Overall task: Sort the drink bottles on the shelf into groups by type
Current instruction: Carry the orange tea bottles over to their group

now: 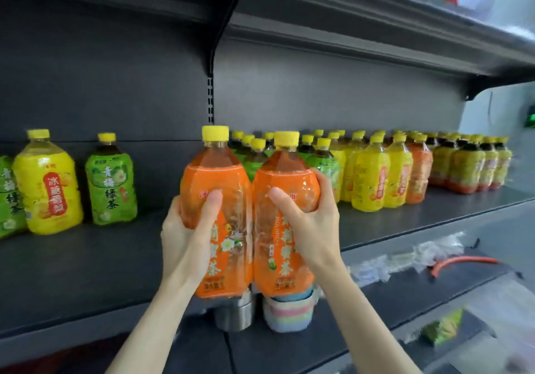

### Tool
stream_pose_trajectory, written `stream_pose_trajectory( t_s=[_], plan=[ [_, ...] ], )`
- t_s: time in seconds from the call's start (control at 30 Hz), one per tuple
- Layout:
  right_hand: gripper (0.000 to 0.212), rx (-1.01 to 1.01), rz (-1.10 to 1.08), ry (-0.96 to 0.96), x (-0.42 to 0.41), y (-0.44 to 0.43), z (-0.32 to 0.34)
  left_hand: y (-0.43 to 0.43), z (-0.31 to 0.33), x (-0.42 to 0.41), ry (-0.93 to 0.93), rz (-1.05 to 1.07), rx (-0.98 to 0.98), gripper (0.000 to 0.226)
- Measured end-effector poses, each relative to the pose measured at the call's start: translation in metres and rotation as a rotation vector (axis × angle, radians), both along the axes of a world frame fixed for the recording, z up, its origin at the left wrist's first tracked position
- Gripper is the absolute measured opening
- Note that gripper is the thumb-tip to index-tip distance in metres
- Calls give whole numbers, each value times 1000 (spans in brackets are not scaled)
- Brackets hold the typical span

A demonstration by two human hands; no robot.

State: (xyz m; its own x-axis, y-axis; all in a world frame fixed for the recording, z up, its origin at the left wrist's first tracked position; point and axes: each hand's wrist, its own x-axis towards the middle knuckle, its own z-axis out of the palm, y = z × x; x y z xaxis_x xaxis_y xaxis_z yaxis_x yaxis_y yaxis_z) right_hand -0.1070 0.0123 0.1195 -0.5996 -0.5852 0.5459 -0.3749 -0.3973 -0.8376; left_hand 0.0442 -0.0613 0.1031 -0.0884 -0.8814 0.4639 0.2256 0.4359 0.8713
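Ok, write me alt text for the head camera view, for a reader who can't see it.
The left hand grips one orange bottle and the right hand grips a second orange bottle, side by side at the front of a dark shelf. A yellow bottle and a green bottle stand at the left; mixed bottles crowd the right.

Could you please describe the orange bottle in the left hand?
The orange bottle is clear plastic with a yellow cap, amber drink at the shoulder and an orange label with flowers and Chinese characters. Upright, gripped mid-body by the left hand, it touches a matching bottle in the right hand.
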Motion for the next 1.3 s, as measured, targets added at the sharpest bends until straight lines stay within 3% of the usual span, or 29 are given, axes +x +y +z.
stream_pose_trajectory(
  t_s=[0.1, 0.23, 0.37, 0.5, 0.8, 0.93, 1.1, 1.3],
  plan=[
    [75, 21, -54, -10, -54, 50, -9, 42, -10, -58, -5, -86, 16, 62],
    [90, 38, -146, -50, -118, 98, -21, 79, -19, -128, -15, -176, 22, 61],
    [87, 39, -219, -66, -181, 120, -20, 92, -13, -195, -46, -266, 12, 61],
    [88, 5, -266, -60, -242, 121, -12, 88, -3, -260, -46, -315, -35, 71],
    [71, -14, -311, -26, -391, 84, -6, 45, 4, -418, -10, -400, -94, 69],
    [85, -25, -369, -21, -463, 75, -4, 33, 5, -496, -5, -434, -96, 68],
    [85, -24, -462, -39, -549, 83, -8, 37, 0, -590, -36, -448, -110, 56],
    [82, 12, -419, -5, -651, 91, -17, 51, -14, -688, -33, -370, -109, 43]
  ],
)
